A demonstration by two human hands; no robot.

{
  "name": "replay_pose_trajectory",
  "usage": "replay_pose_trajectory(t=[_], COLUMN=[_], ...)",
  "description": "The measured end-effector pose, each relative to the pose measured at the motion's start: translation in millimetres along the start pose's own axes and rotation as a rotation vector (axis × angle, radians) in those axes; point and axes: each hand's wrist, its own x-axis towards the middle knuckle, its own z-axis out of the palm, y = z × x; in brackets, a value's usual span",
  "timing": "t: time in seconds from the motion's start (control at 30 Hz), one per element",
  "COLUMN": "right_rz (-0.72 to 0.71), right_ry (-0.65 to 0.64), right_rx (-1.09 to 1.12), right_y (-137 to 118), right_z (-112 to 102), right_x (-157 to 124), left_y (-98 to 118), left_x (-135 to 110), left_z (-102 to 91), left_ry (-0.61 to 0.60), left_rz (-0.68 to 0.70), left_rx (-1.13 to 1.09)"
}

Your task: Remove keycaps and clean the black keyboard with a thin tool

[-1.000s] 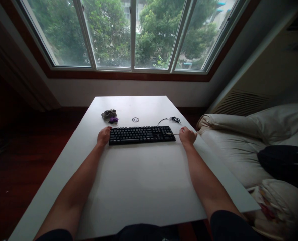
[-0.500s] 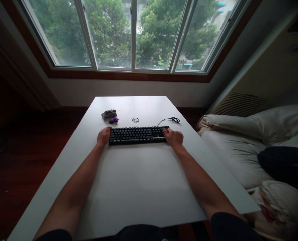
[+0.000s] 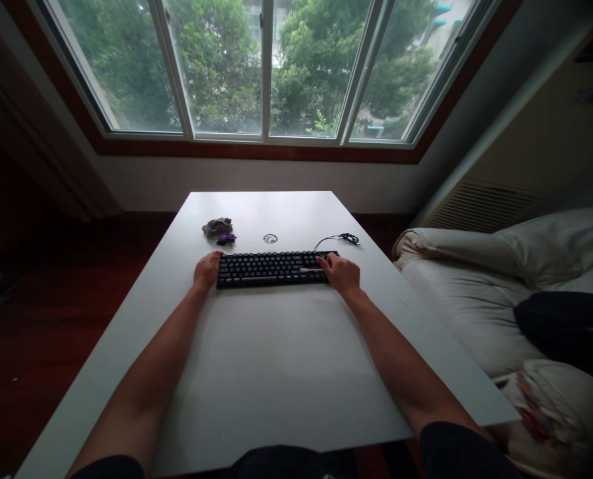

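A black keyboard (image 3: pixel 261 267) lies across the white table in front of me. My left hand (image 3: pixel 207 269) is closed around its left end, thumb at the top corner. Over the number keys on the right is my right hand (image 3: pixel 343 271), fingers pinched on a thin pale stick that looks like a cotton swab (image 3: pixel 309 269). The swab points left, low over the keys; whether its tip touches them I cannot tell. My right hand hides the keyboard's lower right corner.
Behind the keyboard on the table (image 3: pixel 276 372) are a crumpled grey cloth (image 3: pixel 217 227), a small purple item (image 3: pixel 226 238), a round flat item (image 3: pixel 270 238) and the bundled cable (image 3: pixel 349 238). A pale sofa (image 3: pixel 456 286) stands at the right, windows beyond.
My right hand has shifted slightly left with the swab, uncovering the keyboard's upper right corner. My left hand stays at the keyboard's left end.
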Motion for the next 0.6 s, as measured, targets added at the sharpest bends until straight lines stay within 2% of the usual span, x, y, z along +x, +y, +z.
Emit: replay_pose_trajectory(t=[0.17,0.43,0.5,0.6], right_rz=[0.031,-0.224,-0.201,-0.065], right_ry=[0.010,-0.021,-0.009,-0.023], right_rx=[0.009,0.062,0.051,-0.003], right_y=[2,-11,-10,-4], right_z=[4,9,10,10], right_x=[1,-4,-4,-3], left_y=[1,1,0,-2], left_x=[0,1,1,2], left_z=[-0.5,0.6,0.9,1.3], left_ry=[-0.012,-0.016,-0.014,-0.016], left_rz=[-0.004,0.013,0.010,0.010], left_rx=[0.015,0.022,0.019,0.020])
